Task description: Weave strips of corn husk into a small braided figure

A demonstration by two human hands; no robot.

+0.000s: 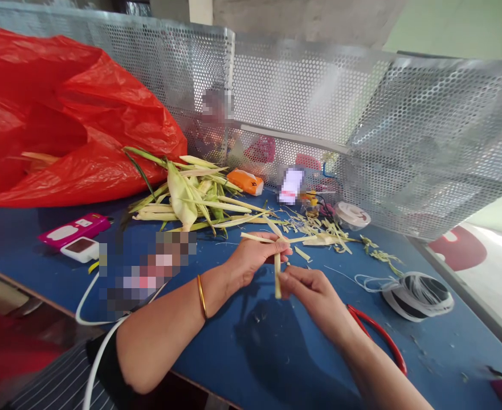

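Note:
Above the blue table, my left hand (pixel 259 253) is closed, pinching pale corn husk strips (pixel 277 276) where they cross. One strip points left, one points up, and one hangs straight down. My right hand (pixel 306 287) is closed too, its thumb and finger at the side of the hanging strip; the fingertips are partly hidden. Beyond my hands lies a heap of corn husks (pixel 184 196), pale green and yellow. Small husk scraps (pixel 319 236) are scattered to its right. A red curved handle (pixel 381 336) shows partly behind my right forearm.
A large red plastic bag (pixel 80 125) fills the back left. A perforated metal screen (pixel 293 97) borders the table. A spool of white string (pixel 417 296) stands right, near a roll of tape (pixel 352 215). An orange packet (pixel 245 181), a pink device (pixel 74 230) and a white cable (pixel 97 359) lie about.

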